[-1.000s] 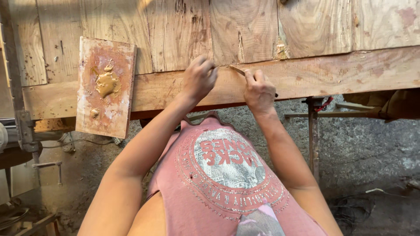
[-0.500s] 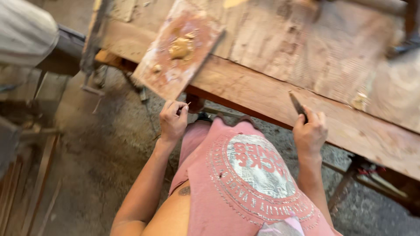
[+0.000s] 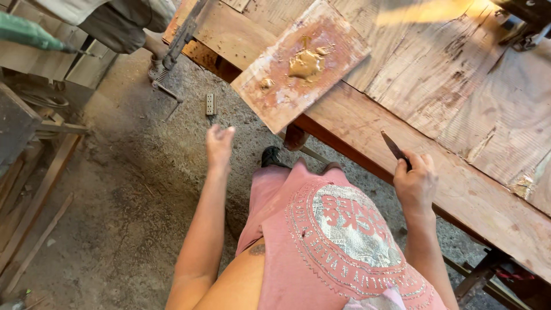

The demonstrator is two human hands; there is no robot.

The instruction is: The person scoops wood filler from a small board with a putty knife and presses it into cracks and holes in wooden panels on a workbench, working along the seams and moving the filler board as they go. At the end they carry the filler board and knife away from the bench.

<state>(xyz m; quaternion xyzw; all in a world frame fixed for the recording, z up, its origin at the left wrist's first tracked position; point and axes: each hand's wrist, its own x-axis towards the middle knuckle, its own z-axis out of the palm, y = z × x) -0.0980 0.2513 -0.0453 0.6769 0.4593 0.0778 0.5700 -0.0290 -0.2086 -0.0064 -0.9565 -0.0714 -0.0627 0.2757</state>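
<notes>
My right hand (image 3: 414, 182) grips a thin dark-bladed tool (image 3: 394, 147) whose tip rests against the long wooden plank (image 3: 402, 143) at the bench's near edge. My left hand (image 3: 219, 144) hangs free over the floor, away from the bench, fingers loosely curled and holding nothing. A small flat board (image 3: 298, 63) smeared with yellowish-brown putty lies on the plank, jutting past its edge, just above and right of my left hand. I wear a pink printed shirt (image 3: 338, 241).
Plywood sheets (image 3: 459, 63) cover the bench behind the plank. A metal clamp (image 3: 175, 49) hangs at the bench's left end. Another person's legs (image 3: 126, 23) stand at top left. Wooden slats (image 3: 34, 189) lie on the dirt floor at left; a small white object (image 3: 210, 104) lies near the clamp.
Both hands have left the plank's edge. My left hand dropped down and away over the floor; my right hand pulled back with the tool. My view swung left and down.
</notes>
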